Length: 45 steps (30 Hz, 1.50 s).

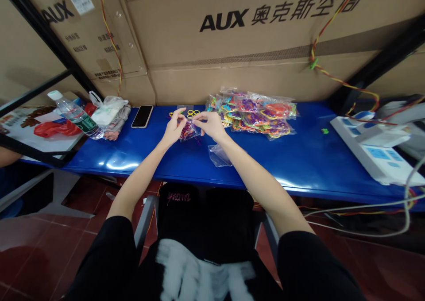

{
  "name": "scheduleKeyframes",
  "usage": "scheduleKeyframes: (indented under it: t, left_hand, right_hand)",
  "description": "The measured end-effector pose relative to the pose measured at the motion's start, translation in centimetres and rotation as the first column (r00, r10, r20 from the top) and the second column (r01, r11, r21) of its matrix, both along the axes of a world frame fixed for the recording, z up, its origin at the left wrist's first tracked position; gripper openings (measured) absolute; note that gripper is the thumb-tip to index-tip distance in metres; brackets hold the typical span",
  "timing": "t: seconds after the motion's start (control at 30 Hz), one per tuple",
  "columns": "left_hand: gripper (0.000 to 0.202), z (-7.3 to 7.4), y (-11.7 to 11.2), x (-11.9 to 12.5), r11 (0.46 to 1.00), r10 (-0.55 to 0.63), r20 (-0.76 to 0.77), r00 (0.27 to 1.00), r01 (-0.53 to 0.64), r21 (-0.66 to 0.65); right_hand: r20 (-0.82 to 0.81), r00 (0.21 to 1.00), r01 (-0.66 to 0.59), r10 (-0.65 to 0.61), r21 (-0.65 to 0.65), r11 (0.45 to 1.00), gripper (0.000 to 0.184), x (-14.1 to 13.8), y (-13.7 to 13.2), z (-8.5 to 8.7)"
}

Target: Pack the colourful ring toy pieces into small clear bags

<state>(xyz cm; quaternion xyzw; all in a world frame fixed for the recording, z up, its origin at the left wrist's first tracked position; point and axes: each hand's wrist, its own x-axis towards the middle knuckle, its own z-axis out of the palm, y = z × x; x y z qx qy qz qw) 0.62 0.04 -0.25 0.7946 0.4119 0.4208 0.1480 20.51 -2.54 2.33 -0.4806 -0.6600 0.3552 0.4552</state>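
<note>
Over the blue table (133, 155), my left hand (173, 128) and my right hand (211, 125) meet at a small clear plastic bag (190, 132) of purple and red pieces. Thumb and fingers of each hand pinch the bag near its upper edge. A few yellow rings (193, 113) lie just behind it. Near my right wrist rests a flat clear bag (219, 156), partly covered by my forearm. To the right of my hands is a pile of filled clear bags (254, 115) with colourful plastic pieces inside.
A phone (142, 117) lies on the left, beside a tissue pack (111, 110) and a leaning water bottle (77, 115). A white machine (378, 148) with cables stands at right. Behind the table rises a large cardboard box (232, 44); a small green piece (325, 131) lies right.
</note>
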Motion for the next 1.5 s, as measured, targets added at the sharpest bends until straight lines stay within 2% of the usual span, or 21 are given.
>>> scheduleKeyframes:
  t: [0.23, 0.37, 0.53, 0.63, 0.8, 0.97, 1.17, 1.37, 1.5]
  left_hand:
    - [0.049, -0.2, 0.4, 0.1, 0.998, -0.025, 0.024, 0.999, 0.027, -0.050]
    - [0.049, -0.9, 1.2, -0.2, 0.999, -0.016, 0.135, 0.991, 0.020, -0.032]
    - [0.055, -1.8, 2.1, -0.2, 0.994, -0.108, 0.298, 0.949, 0.100, 0.041]
    - [0.054, -2.1, 2.3, -0.2, 0.992, -0.126, 0.338, 0.933, 0.123, 0.032]
    - [0.050, -2.1, 2.4, -0.3, 0.991, -0.127, 0.348, 0.929, 0.130, 0.014]
    - [0.047, -2.1, 2.4, -0.3, 0.993, -0.113, 0.349, 0.930, 0.116, 0.010]
    - [0.043, -2.0, 2.4, -0.4, 0.995, -0.097, 0.335, 0.937, 0.100, 0.008]
    - [0.042, -1.7, 1.9, -0.3, 0.992, -0.123, 0.296, 0.947, 0.128, 0.003]
    - [0.043, -1.5, 1.7, -0.2, 0.993, -0.110, 0.277, 0.955, 0.116, -0.003]
  right_hand:
    - [-0.025, 0.997, 0.073, -0.074, -0.028, 0.997, 0.019, -0.5, -0.6, 0.2]
    - [-0.010, 1.000, 0.008, -0.008, -0.060, 0.998, 0.019, -0.5, -0.5, 0.4]
    - [-0.072, 0.997, -0.045, 0.038, -0.101, 0.994, 0.024, -0.4, -0.1, 0.0]
    - [-0.137, 0.990, -0.057, 0.039, -0.124, 0.991, 0.023, -0.2, 0.0, 0.0]
    - [-0.289, 0.956, -0.123, 0.055, -0.222, 0.967, 0.018, -0.1, -0.4, 0.4]
    - [-0.340, 0.939, -0.165, 0.044, -0.338, 0.926, 0.019, -0.2, -0.6, 0.8]
    - [-0.413, 0.910, -0.221, 0.037, -0.408, 0.886, 0.011, 0.1, -0.6, 0.8]
    - [-0.382, 0.923, -0.208, 0.049, -0.388, 0.898, 0.018, 0.0, -0.5, 0.9]
    - [-0.340, 0.940, -0.124, 0.005, -0.330, 0.936, 0.014, -0.1, -0.4, 0.6]
